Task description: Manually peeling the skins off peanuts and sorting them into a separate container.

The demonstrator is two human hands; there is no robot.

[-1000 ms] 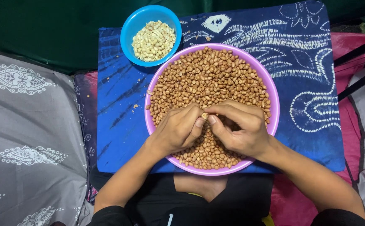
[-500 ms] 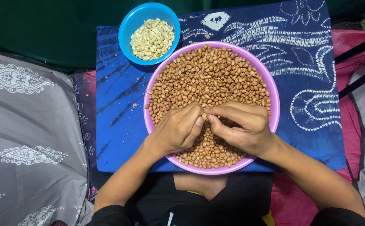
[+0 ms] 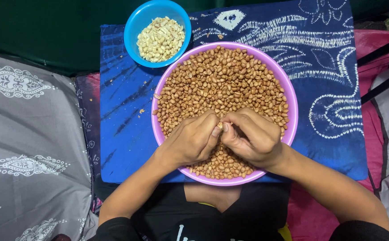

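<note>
Here, nearest to us, a dark shirt (image 3: 203,218) fills the bottom of the view, and our two bare forearms rise from it toward the near edge of a blue patterned cloth (image 3: 123,134); on that near edge sits a wide purple bowl (image 3: 292,111), heaped with red-brown skinned peanuts (image 3: 223,80), its near rim reaching just past the cloth's edge; both our hands rest over the near half of the bowl, on top of the nuts; our left hand (image 3: 190,140) curls with thumb and fingers pinched together, and our right hand (image 3: 250,136) curls toward it, the fingertips of both meeting at the middle of the bowl; between those fingertips we pinch a single peanut (image 3: 220,126), of which only a small pale part shows, so both hands are closed on that one nut; beyond the hands the far half of the bowl lies uncovered; a few crumbs of skin lie on the cloth to the left of the bowl; at the far left corner of the cloth stands a smaller blue bowl (image 3: 132,31), just beside the purple rim, holding pale skinless peanuts (image 3: 161,39); left of the cloth lies grey fabric with white ornaments (image 3: 20,134); to the right, pink fabric (image 3: 377,129) shows under the cloth's edge.
</note>
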